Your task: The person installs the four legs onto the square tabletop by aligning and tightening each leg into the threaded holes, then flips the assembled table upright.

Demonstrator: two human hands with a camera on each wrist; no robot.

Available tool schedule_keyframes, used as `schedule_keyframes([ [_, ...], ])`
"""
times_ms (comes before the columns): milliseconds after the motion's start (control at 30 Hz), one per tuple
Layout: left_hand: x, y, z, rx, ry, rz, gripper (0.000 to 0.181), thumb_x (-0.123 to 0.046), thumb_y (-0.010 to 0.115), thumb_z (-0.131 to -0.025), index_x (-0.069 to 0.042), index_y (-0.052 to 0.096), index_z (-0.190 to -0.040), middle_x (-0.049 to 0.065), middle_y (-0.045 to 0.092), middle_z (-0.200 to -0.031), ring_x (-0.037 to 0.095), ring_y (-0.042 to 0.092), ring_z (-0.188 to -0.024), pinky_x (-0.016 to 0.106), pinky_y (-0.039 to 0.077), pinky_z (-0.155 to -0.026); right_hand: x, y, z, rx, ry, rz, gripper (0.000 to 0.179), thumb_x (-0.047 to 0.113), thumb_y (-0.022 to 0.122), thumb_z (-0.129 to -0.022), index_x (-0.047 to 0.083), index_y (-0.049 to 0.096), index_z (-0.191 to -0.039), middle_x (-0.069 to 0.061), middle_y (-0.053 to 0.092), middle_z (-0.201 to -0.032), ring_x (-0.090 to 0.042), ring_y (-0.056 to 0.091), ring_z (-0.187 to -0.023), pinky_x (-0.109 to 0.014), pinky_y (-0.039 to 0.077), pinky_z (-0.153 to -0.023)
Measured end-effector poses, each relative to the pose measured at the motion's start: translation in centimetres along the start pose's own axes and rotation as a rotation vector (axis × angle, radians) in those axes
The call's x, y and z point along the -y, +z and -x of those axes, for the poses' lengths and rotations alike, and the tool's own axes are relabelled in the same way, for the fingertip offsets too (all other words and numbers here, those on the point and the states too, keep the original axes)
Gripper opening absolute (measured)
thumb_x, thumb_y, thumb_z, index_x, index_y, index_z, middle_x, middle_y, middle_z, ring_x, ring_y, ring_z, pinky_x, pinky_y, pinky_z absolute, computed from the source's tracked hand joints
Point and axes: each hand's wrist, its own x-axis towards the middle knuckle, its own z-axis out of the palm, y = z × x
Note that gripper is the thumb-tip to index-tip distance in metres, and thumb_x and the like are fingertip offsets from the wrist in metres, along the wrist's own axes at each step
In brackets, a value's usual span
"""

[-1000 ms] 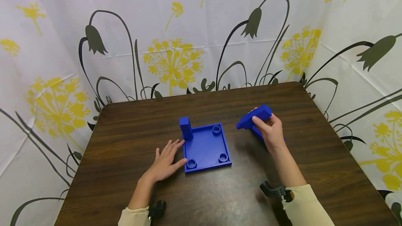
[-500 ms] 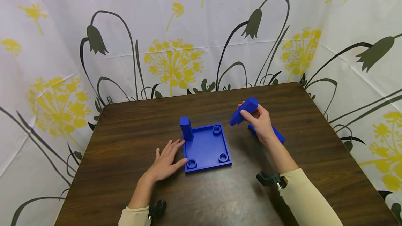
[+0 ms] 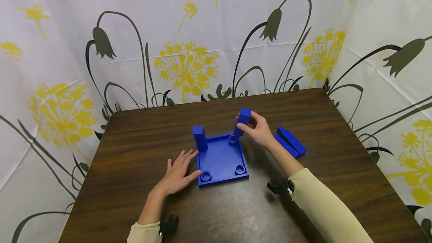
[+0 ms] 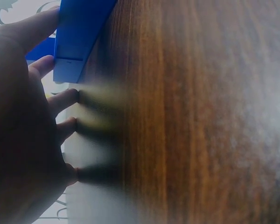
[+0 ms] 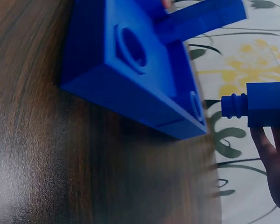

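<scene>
A square blue tray-like base [image 3: 222, 160] with a raised rim lies on the table, with round sockets in three corners. At its far left corner a blue leg [image 3: 200, 138] stands upright. My right hand [image 3: 258, 128] pinches another blue leg [image 3: 243, 121] between thumb and fingers, slightly tilted, by the far right socket [image 3: 233, 140]. In the right wrist view the ridged threaded peg [image 5: 234, 106] on this leg shows apart from the base. My left hand [image 3: 179, 173] lies with fingers spread, its thumb and a fingertip touching the base's left side.
Two more blue legs [image 3: 291, 143] lie side by side on the brown wooden table [image 3: 141, 134], right of the base and beside my right forearm. A patterned white curtain [image 3: 209, 29] hangs behind the table's far edge.
My right hand has carried the leg leftward from above the two lying legs to the base's far right corner, turning it from slanted to nearly upright. My left hand has stayed put.
</scene>
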Motion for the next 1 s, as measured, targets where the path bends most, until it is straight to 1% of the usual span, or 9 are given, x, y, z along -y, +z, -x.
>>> schedule_keyframes([
  [67,0.1,0.1,0.0,-0.004,0.009,-0.006,0.071,-0.054,0.053,-0.096,-0.023,0.029,-0.155,0.013,0.027,-0.159,0.04,0.011,-0.147,0.077,-0.003,-0.101,0.2,0.5,-0.2,0.029,-0.018,0.036,0.033,-0.002,0.067,-0.09,-0.01,0.058,-0.121,-0.028,0.064,-0.117,-0.033,0.062,-0.107,-0.047,0.048,-0.095],
  [133,0.2,0.2,-0.1,-0.01,0.01,-0.012,0.071,-0.053,0.053,-0.096,-0.023,0.03,-0.155,0.013,0.027,-0.158,0.04,0.011,-0.147,0.077,-0.003,-0.101,-0.1,0.8,-0.5,0.053,-0.031,0.046,0.034,-0.002,0.068,-0.089,-0.011,0.058,-0.121,-0.029,0.063,-0.117,-0.034,0.063,-0.106,-0.05,0.048,-0.095],
  [233,0.0,0.1,0.0,-0.021,0.016,0.009,0.071,-0.051,0.056,-0.095,-0.021,0.032,-0.154,0.015,0.029,-0.158,0.041,0.013,-0.146,0.077,-0.003,-0.101,-0.4,1.2,-0.8,0.078,-0.036,0.057,0.034,-0.002,0.068,-0.089,-0.01,0.059,-0.121,-0.028,0.064,-0.116,-0.033,0.064,-0.105,-0.049,0.049,-0.093],
  [333,-0.1,0.0,0.0,-0.018,0.009,0.005,0.072,-0.052,0.057,-0.095,-0.021,0.032,-0.155,0.014,0.029,-0.158,0.04,0.013,-0.147,0.077,-0.002,-0.101,-0.7,1.5,-1.0,0.103,-0.033,0.071,0.034,-0.002,0.069,-0.089,-0.01,0.059,-0.121,-0.025,0.065,-0.115,-0.033,0.064,-0.104,-0.047,0.051,-0.091],
  [533,-0.1,0.0,0.0,-0.018,0.009,-0.004,0.071,-0.052,0.056,-0.095,-0.02,0.032,-0.154,0.015,0.029,-0.158,0.041,0.013,-0.146,0.077,-0.001,-0.101,-1.3,1.6,-0.9,0.148,-0.017,0.09,0.033,-0.001,0.069,-0.089,-0.011,0.059,-0.119,-0.027,0.065,-0.115,-0.038,0.063,-0.107,-0.05,0.049,-0.092],
  [700,-0.2,-0.2,0.0,0.003,-0.005,-0.003,0.073,-0.055,0.055,-0.095,-0.022,0.031,-0.155,0.012,0.027,-0.159,0.038,0.012,-0.147,0.076,-0.003,-0.102,-1.6,1.7,-0.9,0.168,-0.017,0.101,0.033,-0.001,0.069,-0.09,-0.012,0.058,-0.119,-0.032,0.063,-0.116,-0.041,0.062,-0.107,-0.053,0.048,-0.092],
  [867,-0.2,-0.3,-0.1,0.018,-0.014,-0.015,0.075,-0.058,0.054,-0.094,-0.024,0.028,-0.156,0.009,0.025,-0.16,0.036,0.01,-0.148,0.076,-0.003,-0.103,-1.4,1.7,-0.8,0.173,-0.006,0.118,0.034,0.001,0.069,-0.09,-0.012,0.058,-0.12,-0.028,0.064,-0.116,-0.039,0.062,-0.107,-0.053,0.048,-0.093],
  [933,-0.2,-0.2,-0.1,0.014,-0.013,-0.011,0.074,-0.057,0.054,-0.094,-0.024,0.029,-0.156,0.009,0.025,-0.16,0.036,0.01,-0.148,0.075,-0.003,-0.103,-1.5,1.6,-0.8,0.18,-0.001,0.119,0.034,0.001,0.069,-0.09,-0.012,0.058,-0.12,-0.026,0.064,-0.116,-0.038,0.062,-0.107,-0.053,0.048,-0.094],
  [1000,-0.1,-0.1,-0.1,0.009,-0.007,-0.01,0.074,-0.056,0.054,-0.095,-0.023,0.029,-0.156,0.01,0.026,-0.16,0.037,0.01,-0.148,0.076,-0.003,-0.102,-1.6,1.6,-0.8,0.187,-0.003,0.117,0.035,0.001,0.068,-0.09,-0.013,0.057,-0.121,-0.027,0.064,-0.116,-0.039,0.062,-0.107,-0.053,0.047,-0.094],
])
